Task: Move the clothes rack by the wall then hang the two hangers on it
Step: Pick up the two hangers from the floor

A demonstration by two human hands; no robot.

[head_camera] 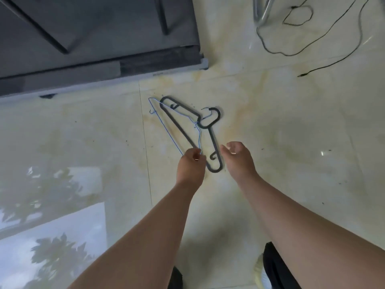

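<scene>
Two hangers lie overlapped on the pale tiled floor. One is a thick black plastic hanger (180,128), the other a thin blue wire hanger (164,126). My left hand (191,166) pinches the near corner of the blue wire hanger, where it crosses the black one. My right hand (237,158) hovers just right of the black hanger's near end, fingers curled and apart, holding nothing. A shiny metal tube frame (263,11) at the top right may be part of the clothes rack; most of it is out of view.
A dark grey mat or low platform (100,59) with black bars above it fills the top left. A thin black cable (308,44) loops over the floor at the top right. A shoe (260,272) shows at the bottom edge.
</scene>
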